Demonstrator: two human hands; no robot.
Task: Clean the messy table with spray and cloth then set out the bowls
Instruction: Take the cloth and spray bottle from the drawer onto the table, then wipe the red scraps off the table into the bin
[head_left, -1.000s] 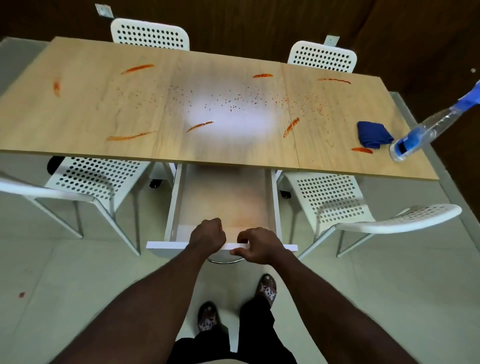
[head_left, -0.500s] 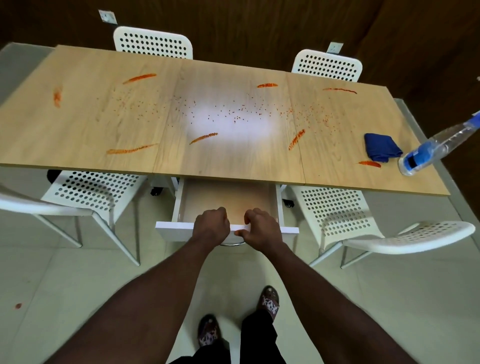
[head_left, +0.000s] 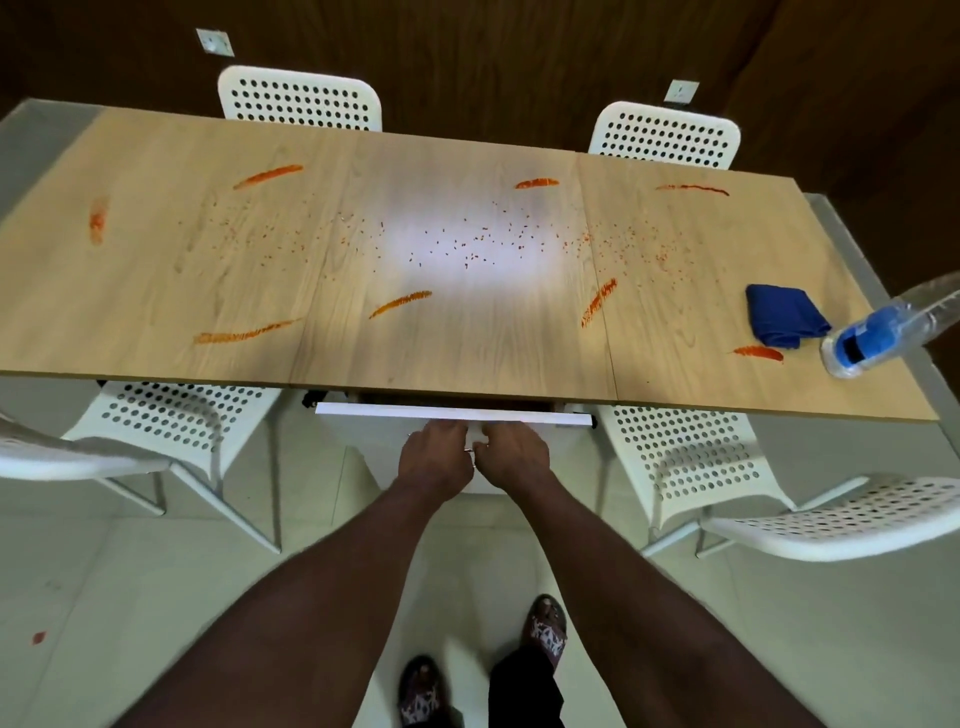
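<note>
The wooden table (head_left: 156, 291) carries several orange sauce smears (head_left: 400, 304) and scattered red crumbs (head_left: 483, 239) across its middle. A folded blue cloth (head_left: 784, 317) lies near the right end. Beside it stands a clear spray bottle (head_left: 883, 332) with a blue label, at the table's right edge. A white drawer (head_left: 452, 415) under the table's near edge is almost fully in, with only its front showing. My left hand (head_left: 434, 454) and my right hand (head_left: 511, 454) sit side by side on the drawer front, fingers curled at its metal handle. No bowls are in view.
White perforated chairs stand at the near left (head_left: 171, 421) and near right (head_left: 680, 452), with another at the right (head_left: 841, 519). Two more, far left (head_left: 298, 98) and far right (head_left: 665, 137), stand behind the table against a dark wall. My feet are on the pale tiled floor (head_left: 104, 597).
The drawer has slid from well open to almost fully under the table. Both hands moved forward with it and shifted from its top edge onto its front.
</note>
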